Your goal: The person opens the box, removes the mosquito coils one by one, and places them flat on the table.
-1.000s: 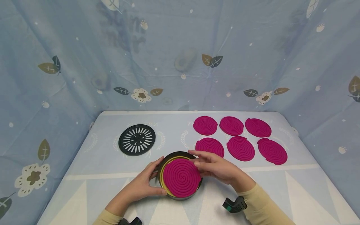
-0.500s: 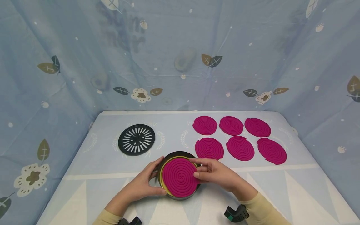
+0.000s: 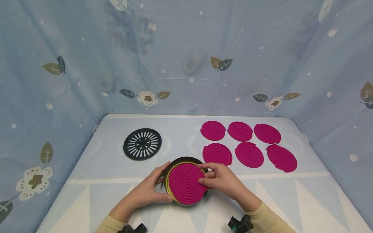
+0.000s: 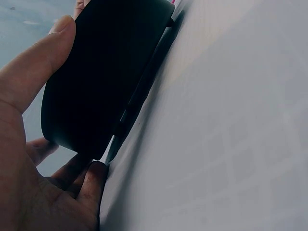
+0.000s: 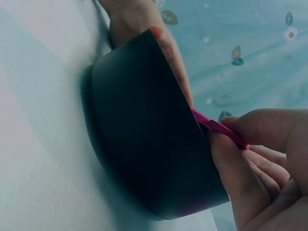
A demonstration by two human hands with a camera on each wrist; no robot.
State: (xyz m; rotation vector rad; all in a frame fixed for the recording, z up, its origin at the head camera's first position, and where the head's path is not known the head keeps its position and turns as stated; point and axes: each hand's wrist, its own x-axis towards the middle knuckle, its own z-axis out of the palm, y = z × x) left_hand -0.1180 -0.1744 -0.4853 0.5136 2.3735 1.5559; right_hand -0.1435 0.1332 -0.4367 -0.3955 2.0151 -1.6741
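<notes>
A round black tin (image 3: 186, 159) with a yellow band inside its rim stands near the front of the table. My left hand (image 3: 148, 193) grips its left side, the thumb near the front rim and the fingers around the back. In the left wrist view the thumb and fingers span the dark wall of the tin (image 4: 106, 67). A magenta mosquito coil (image 3: 186, 183) lies over the tin's opening, its right edge slightly raised. My right hand (image 3: 224, 180) pinches that edge between thumb and fingers, as the coil (image 5: 214, 126) in the right wrist view also shows. The tin's inside is mostly hidden.
Several more magenta coils (image 3: 249, 154) lie flat in two rows at the back right. A black slotted round lid (image 3: 142, 144) lies at the back left. Patterned blue fabric (image 3: 186, 58) hangs behind and beside the table (image 3: 96, 168).
The held coil has shifted slightly left over the tin's opening, and my right thumb now lies further onto its edge. My left hand and the tin stay in place.
</notes>
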